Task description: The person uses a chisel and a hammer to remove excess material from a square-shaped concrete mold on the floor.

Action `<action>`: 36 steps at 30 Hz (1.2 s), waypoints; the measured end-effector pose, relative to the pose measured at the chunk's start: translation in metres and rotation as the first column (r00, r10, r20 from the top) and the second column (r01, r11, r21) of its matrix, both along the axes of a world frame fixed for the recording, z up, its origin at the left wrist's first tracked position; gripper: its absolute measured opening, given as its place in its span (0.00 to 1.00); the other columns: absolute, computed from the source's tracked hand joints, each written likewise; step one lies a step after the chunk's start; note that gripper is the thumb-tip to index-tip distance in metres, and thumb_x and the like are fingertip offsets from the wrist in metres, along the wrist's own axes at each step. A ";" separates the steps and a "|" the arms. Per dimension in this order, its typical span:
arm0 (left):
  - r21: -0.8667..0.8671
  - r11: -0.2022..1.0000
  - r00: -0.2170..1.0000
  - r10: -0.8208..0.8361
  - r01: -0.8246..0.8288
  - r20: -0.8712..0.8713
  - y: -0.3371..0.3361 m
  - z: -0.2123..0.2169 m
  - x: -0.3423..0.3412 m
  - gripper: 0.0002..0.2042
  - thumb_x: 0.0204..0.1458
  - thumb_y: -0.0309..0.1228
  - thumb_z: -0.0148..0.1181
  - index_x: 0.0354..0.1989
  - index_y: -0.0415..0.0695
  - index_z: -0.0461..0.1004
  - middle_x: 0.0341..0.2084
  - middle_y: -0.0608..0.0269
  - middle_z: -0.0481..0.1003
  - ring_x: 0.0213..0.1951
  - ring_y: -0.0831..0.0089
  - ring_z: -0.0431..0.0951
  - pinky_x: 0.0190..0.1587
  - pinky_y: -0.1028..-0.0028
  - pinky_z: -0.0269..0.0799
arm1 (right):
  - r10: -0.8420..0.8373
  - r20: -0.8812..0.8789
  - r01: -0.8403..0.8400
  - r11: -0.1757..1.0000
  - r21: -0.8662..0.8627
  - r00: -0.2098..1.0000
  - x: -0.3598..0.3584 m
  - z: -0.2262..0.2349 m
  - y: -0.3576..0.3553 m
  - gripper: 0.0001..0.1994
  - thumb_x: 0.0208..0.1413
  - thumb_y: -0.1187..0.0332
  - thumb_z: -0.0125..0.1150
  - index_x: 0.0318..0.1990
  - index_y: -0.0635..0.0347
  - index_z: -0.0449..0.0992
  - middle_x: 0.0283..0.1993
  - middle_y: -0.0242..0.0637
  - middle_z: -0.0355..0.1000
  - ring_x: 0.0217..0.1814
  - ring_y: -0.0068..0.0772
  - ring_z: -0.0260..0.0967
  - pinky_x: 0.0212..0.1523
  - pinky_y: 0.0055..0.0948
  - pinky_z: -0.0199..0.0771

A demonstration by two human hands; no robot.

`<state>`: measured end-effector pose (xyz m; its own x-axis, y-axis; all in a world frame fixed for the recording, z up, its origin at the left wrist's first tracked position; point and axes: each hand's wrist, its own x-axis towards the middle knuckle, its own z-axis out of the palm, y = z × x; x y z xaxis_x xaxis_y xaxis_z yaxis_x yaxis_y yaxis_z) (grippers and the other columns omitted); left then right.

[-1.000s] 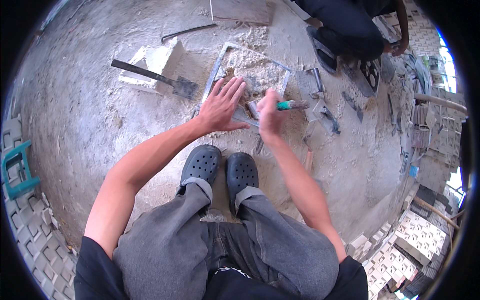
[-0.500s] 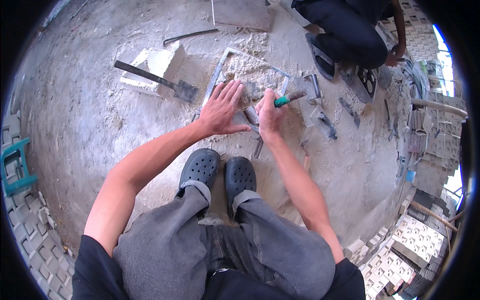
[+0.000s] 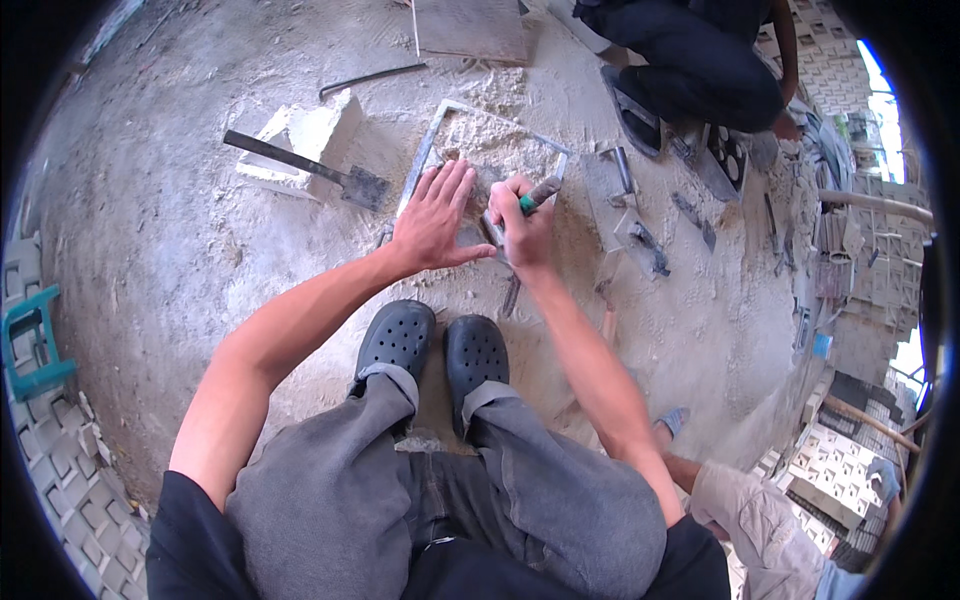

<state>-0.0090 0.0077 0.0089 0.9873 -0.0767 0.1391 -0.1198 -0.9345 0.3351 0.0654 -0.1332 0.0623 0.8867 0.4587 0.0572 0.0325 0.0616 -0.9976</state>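
Observation:
My left hand (image 3: 436,218) lies flat with its fingers apart at the left side of a light metal frame (image 3: 428,145). The frame lies on the ground with pale sandy powder (image 3: 490,135) inside it. My right hand (image 3: 522,225) is closed round the handle of a trowel (image 3: 540,194) with a green band. Its blade is mostly hidden by the hand; a grey edge shows beside my left thumb. Just below the hands, a small dark narrow piece (image 3: 511,296) lies on the ground.
A flat-bladed tool (image 3: 365,186) leans on a white block (image 3: 300,145), with a bent bar (image 3: 372,78) behind. Trowels (image 3: 645,245) and a wooden-handled tool (image 3: 609,318) lie to the right. One person (image 3: 690,60) crouches at far right; another (image 3: 760,515) is at lower right.
My right hand has moved slightly left, closer to my left hand, with the trowel tilted differently. My left hand stays flat. Another person has come into view at lower right.

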 end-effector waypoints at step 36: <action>0.060 0.996 0.997 -0.058 0.061 -0.050 0.009 0.003 0.003 0.64 0.38 0.79 0.47 0.68 0.26 0.46 0.70 0.40 0.46 0.73 0.51 0.43 0.73 0.60 0.35 | 0.024 -0.124 -0.020 0.999 0.040 0.992 0.027 -0.015 0.024 0.20 0.61 0.64 0.53 0.15 0.57 0.66 0.13 0.24 0.60 0.14 0.15 0.54 0.16 0.23 0.51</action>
